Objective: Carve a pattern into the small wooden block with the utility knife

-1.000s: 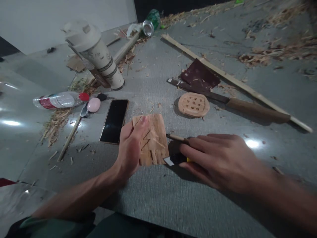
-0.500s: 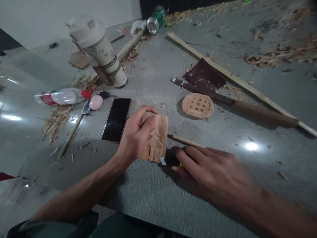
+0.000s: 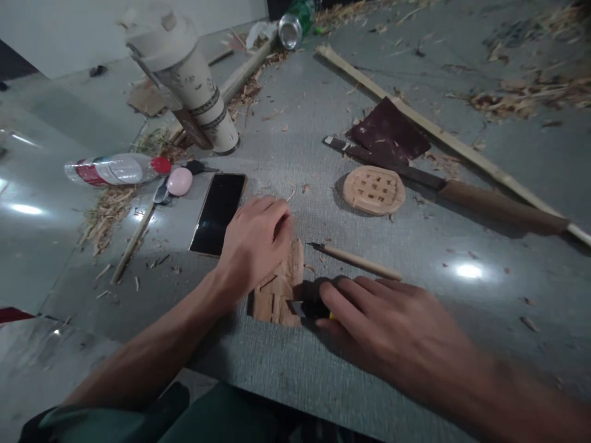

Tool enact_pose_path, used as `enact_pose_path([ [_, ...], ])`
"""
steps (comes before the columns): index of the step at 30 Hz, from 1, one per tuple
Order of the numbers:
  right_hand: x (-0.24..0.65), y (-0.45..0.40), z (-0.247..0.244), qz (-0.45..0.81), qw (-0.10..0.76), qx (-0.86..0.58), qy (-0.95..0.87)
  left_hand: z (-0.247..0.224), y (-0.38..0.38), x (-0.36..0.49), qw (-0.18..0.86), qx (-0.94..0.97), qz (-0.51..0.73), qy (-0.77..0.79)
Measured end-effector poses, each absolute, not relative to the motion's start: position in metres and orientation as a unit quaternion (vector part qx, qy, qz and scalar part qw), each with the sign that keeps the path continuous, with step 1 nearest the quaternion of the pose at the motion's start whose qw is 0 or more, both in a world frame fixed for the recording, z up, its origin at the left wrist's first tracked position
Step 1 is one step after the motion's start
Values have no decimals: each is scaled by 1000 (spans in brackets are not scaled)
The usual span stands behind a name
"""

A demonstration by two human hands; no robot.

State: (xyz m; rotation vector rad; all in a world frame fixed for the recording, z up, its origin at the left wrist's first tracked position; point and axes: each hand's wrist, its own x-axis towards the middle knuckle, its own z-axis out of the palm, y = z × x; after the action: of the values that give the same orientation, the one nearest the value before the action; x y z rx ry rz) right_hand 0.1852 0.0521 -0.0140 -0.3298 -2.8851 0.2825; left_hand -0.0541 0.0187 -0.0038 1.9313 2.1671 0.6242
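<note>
A small carved wooden block [image 3: 277,301] with raised and cut shapes is on the grey table in front of me. My left hand [image 3: 256,240] curls over its upper part and grips it, hiding that end. In my right hand [image 3: 378,314] is a utility knife [image 3: 316,309], black with a bit of yellow showing. Its blade points left at the lower right side of the block; whether it touches the wood I cannot tell. Just beyond my right fingers lies a thin carving tool [image 3: 360,259] with a wooden handle and dark tip.
A phone [image 3: 219,212] lies beside my left hand. Farther off are a round carved wooden piece [image 3: 373,189], a long file [image 3: 498,206], dark sandpaper [image 3: 388,132], a wooden strip [image 3: 452,132], a tumbler [image 3: 194,86], a plastic bottle [image 3: 117,169] and a green can [image 3: 295,27]. Shavings lie around.
The block has turned and shifted toward me under my left hand, whose fingers are now more curled. My right hand keeps the knife near its lower right side.
</note>
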Motion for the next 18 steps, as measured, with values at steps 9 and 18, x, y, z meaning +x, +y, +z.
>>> enact_pose_path([
  [9, 188, 64, -6, 113, 62, -97, -987, 19, -43, -97, 248, 791, 68, 555],
  [18, 200, 80, -9, 81, 47, -102, -990, -19, -23, -89, 106, 810, 17, 577],
])
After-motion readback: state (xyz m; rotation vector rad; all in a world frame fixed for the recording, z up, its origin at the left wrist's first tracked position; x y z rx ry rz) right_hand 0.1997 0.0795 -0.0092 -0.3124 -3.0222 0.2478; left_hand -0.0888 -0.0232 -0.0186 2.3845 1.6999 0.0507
